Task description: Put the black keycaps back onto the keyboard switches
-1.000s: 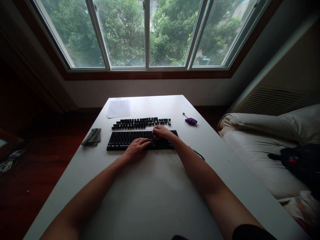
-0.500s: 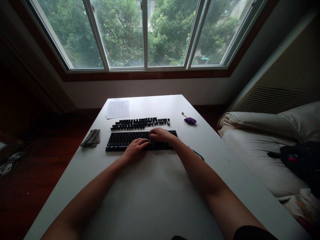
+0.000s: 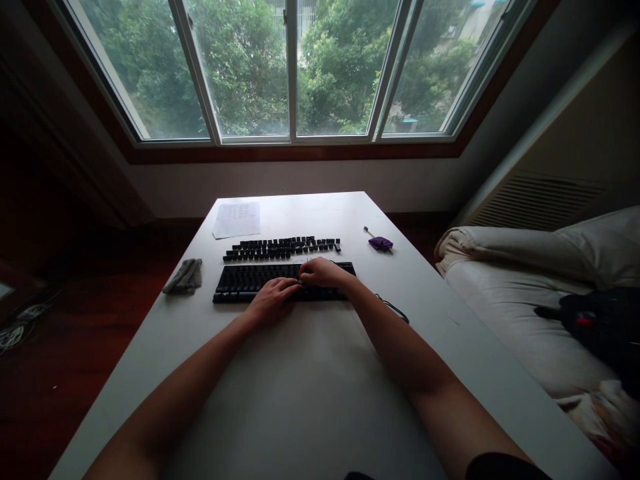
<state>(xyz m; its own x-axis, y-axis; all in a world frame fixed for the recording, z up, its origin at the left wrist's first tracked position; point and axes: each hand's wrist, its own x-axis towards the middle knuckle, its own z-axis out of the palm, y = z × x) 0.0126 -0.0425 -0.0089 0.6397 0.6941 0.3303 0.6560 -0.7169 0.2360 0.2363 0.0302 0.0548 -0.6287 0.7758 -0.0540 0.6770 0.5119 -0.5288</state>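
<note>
white table [image 3: 300,373] near window [image 3: 245,73], left hand [image 3: 273,297] and right hand [image 3: 321,272] on black keyboard [image 3: 237,285], each grip's state unclear

Near the middle of the frame, the right hand [image 3: 323,272] is being brought slightly lower and leftward over the keyboard [image 3: 240,283] than a second ago; its fingertips [image 3: 303,272] are being drawn closer to the left hand [image 3: 273,298].
</note>
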